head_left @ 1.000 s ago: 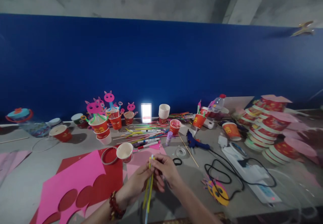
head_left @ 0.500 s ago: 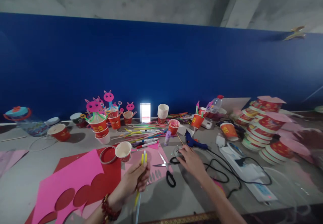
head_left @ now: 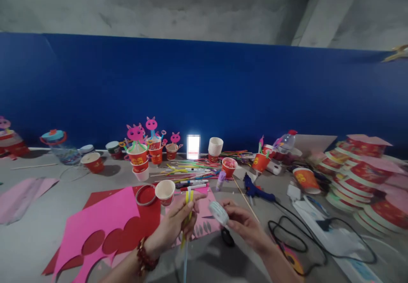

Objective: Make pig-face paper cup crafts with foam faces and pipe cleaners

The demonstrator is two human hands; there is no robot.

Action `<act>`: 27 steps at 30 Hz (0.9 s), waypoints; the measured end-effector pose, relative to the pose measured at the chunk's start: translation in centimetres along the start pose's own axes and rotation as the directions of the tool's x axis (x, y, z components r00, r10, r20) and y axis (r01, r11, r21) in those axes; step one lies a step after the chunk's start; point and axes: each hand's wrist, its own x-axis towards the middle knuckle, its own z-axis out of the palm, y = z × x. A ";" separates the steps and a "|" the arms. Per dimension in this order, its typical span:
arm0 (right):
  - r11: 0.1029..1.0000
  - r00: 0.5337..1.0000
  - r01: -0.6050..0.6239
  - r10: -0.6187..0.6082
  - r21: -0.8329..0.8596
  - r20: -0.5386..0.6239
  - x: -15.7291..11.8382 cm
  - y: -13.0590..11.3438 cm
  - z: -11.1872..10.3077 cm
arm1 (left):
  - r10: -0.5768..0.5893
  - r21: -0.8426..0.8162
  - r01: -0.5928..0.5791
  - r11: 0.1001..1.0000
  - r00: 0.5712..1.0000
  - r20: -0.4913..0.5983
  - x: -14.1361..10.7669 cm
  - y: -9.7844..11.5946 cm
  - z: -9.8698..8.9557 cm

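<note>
My left hand (head_left: pixel 181 219), with a red bead bracelet at its wrist, is closed round thin yellow and pale straws (head_left: pixel 189 194). They stand nearly upright, and their lower ends hang below the fist. My right hand (head_left: pixel 244 223) pinches a roll of clear tape (head_left: pixel 219 213) between thumb and fingers, a little to the right of the straws and apart from them. Under the roll lie scissors, mostly hidden by it and by my hand; a black handle (head_left: pixel 227 237) shows. Pink paper with cut-out slots (head_left: pixel 202 228) lies beneath both hands.
Left lies pink card with round cut-outs (head_left: pixel 105 215) on red card. A paper cup (head_left: pixel 165 191) stands behind my left hand. To the right are a blue glue gun (head_left: pixel 258 191), a power strip (head_left: pixel 321 232), a looping black cable and cup stacks (head_left: pixel 357 181). Pens and sticks lie behind.
My right hand has lifted the tape roll off the table and brought it toward the straws in my left hand. The view has turned slightly left.
</note>
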 end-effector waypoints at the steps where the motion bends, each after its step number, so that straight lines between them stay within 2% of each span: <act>1: 0.999 1.000 -0.001 0.000 0.041 0.020 0.4 -0.1 0.9 | 0.016 -0.010 -0.016 1.000 0.999 0.036 0.2 0.2 0.0; 3: 0.992 0.999 -0.019 0.012 0.125 0.052 1.2 0.0 2.4 | 0.050 -0.042 -0.046 0.998 0.995 0.086 0.7 0.2 -0.2; 4: 0.984 0.998 -0.035 0.025 0.175 0.058 1.7 0.2 3.0 | 0.086 -0.055 -0.082 0.995 0.993 0.078 0.9 0.0 -0.4; 8: 0.938 0.997 -0.080 0.083 0.338 0.006 3.4 1.1 5.1 | 0.207 -0.032 -0.207 0.978 0.978 -0.025 1.3 -1.3 -1.4; 11: 0.920 0.998 -0.057 0.062 0.387 -0.001 4.1 1.7 5.9 | 0.248 -0.021 -0.251 0.968 0.963 -0.106 1.3 -2.0 -1.6; 14: 0.900 0.999 -0.045 0.047 0.433 0.007 4.3 2.4 6.0 | 0.203 -0.141 -0.226 0.964 0.966 -0.158 1.4 -2.4 -1.7; 17: 0.909 0.999 -0.040 0.043 0.415 0.003 4.3 3.1 5.9 | 0.102 -0.334 -0.150 0.931 0.982 -0.156 1.8 -2.9 -2.3; 19: 0.913 0.998 -0.052 0.059 0.404 -0.004 4.3 3.4 5.8 | 0.056 -0.399 -0.115 0.910 0.986 -0.157 2.0 -3.3 -2.7; 24: 0.874 0.982 -0.159 0.188 0.458 -0.018 4.2 3.5 5.6 | 0.043 -0.350 -0.095 0.932 0.987 -0.153 1.8 -4.3 -3.0; 27: 0.875 0.976 -0.176 0.216 0.452 -0.039 4.0 3.6 5.4 | 0.072 -0.276 -0.110 0.955 0.987 -0.143 1.8 -4.9 -2.9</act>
